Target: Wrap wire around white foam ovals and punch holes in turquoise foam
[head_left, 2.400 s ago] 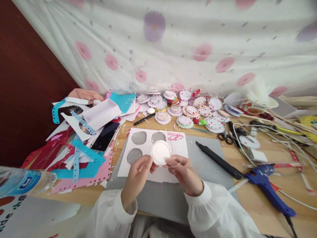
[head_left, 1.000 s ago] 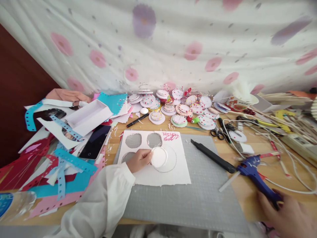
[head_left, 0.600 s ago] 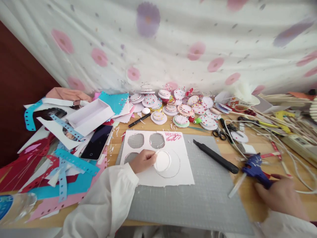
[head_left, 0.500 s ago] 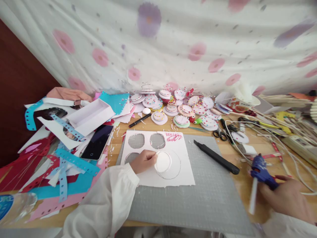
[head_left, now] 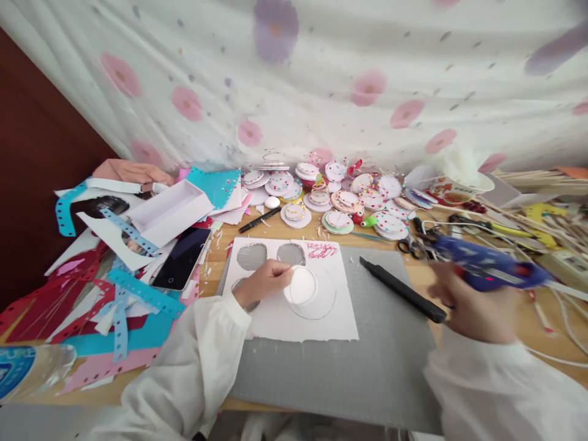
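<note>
Pinched between the thumb and fingers of my left hand [head_left: 264,283] is a small white disc [head_left: 301,285], held over a white sheet [head_left: 271,318]. Several round holes are cut in that sheet, and a drawn circle [head_left: 324,309] lies partly behind the disc. My right hand [head_left: 480,306], a little smeared by motion, grips a blue glue gun [head_left: 491,263] raised above the right side of the table. The gun's nozzle points left, and a pale glue stick juts from its back. Below the sheet lies a grey cutting mat [head_left: 331,380].
A black utility knife [head_left: 402,288] rests on the mat. Decorated paper discs [head_left: 337,220] crowd the back. Paper scraps [head_left: 142,294], a phone [head_left: 181,258], a white box [head_left: 169,211] and a bottle [head_left: 32,370] cover the left. Scissors [head_left: 410,247] and white cables [head_left: 563,318] lie right.
My right hand has lifted the glue gun off the table's right side and swung it up, so its nozzle now points left. My left hand still holds the disc over the sheet.
</note>
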Action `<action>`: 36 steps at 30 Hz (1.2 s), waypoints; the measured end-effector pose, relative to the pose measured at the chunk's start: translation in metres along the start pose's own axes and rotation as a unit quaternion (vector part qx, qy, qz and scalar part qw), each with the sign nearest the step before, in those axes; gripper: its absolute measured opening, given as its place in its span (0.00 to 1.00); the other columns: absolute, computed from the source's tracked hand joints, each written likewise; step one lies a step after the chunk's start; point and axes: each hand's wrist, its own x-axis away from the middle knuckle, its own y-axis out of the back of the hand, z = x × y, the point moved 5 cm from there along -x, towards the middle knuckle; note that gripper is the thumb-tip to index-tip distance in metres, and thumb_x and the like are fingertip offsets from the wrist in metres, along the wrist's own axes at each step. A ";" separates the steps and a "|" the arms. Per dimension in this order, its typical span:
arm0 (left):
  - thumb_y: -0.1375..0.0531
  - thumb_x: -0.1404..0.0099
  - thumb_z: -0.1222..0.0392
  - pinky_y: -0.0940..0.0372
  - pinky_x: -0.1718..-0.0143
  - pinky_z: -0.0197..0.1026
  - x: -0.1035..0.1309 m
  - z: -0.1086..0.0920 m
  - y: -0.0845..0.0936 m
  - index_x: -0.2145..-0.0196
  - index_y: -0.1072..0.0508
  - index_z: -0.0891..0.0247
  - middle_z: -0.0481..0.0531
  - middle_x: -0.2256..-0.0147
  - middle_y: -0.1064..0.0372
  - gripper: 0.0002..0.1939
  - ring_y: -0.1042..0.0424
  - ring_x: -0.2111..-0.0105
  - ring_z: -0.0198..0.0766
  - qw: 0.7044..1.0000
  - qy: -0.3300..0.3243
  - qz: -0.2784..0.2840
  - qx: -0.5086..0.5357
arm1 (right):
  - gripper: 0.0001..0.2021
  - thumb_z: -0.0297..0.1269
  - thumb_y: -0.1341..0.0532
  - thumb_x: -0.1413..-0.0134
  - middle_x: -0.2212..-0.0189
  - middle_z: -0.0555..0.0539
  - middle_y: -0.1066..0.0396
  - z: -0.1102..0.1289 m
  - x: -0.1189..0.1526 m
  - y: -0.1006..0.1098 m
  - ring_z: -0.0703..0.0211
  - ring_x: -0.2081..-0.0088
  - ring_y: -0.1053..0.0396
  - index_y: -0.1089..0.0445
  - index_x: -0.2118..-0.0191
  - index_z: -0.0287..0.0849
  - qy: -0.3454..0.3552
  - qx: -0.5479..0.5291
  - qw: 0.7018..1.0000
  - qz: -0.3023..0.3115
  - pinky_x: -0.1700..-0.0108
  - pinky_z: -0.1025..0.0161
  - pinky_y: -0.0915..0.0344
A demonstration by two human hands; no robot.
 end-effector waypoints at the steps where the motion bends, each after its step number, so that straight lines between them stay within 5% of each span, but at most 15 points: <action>1: 0.51 0.39 0.55 0.60 0.77 0.37 -0.003 0.000 0.000 0.81 0.56 0.61 0.43 0.79 0.60 0.18 0.57 0.79 0.29 1.000 -0.002 0.005 -0.001 | 0.16 0.45 0.33 0.60 0.87 0.53 0.41 -0.004 -0.001 -0.027 0.64 0.86 0.42 0.41 0.79 0.44 -0.027 -0.022 0.998 0.048 0.81 0.62 0.45; 4: 0.53 0.38 0.53 0.59 0.77 0.37 -0.009 0.004 -0.004 0.81 0.55 0.61 0.43 0.80 0.60 0.18 0.57 0.79 0.29 1.000 -0.005 0.025 -0.002 | 0.13 0.41 0.34 0.59 0.88 0.54 0.41 -0.008 0.004 -0.085 0.65 0.86 0.44 0.41 0.79 0.44 -0.034 -0.040 0.985 0.166 0.81 0.63 0.46; 8: 0.50 0.39 0.53 0.60 0.79 0.36 -0.010 0.014 -0.011 0.82 0.55 0.61 0.42 0.81 0.61 0.20 0.57 0.80 0.28 0.998 -0.002 0.063 0.005 | 0.10 0.34 0.37 0.60 0.84 0.57 0.40 -0.018 0.017 -0.109 0.66 0.84 0.44 0.38 0.69 0.44 0.016 -0.066 0.971 0.230 0.81 0.65 0.45; 16: 0.50 0.39 0.53 0.60 0.80 0.35 -0.009 0.019 -0.009 0.82 0.53 0.61 0.42 0.81 0.59 0.20 0.57 0.81 0.27 0.992 0.002 0.119 0.046 | 0.12 0.27 0.40 0.62 0.75 0.54 0.36 -0.021 0.023 -0.112 0.64 0.75 0.39 0.37 0.66 0.44 0.101 -0.030 0.945 0.311 0.71 0.64 0.40; 36: 0.50 0.38 0.60 0.61 0.80 0.37 -0.008 0.015 -0.020 0.82 0.54 0.61 0.41 0.81 0.61 0.18 0.58 0.81 0.27 0.987 -0.005 0.158 0.020 | 0.12 0.29 0.38 0.61 0.78 0.56 0.37 -0.016 0.037 -0.115 0.66 0.78 0.42 0.38 0.66 0.44 0.116 0.034 0.915 0.384 0.75 0.68 0.44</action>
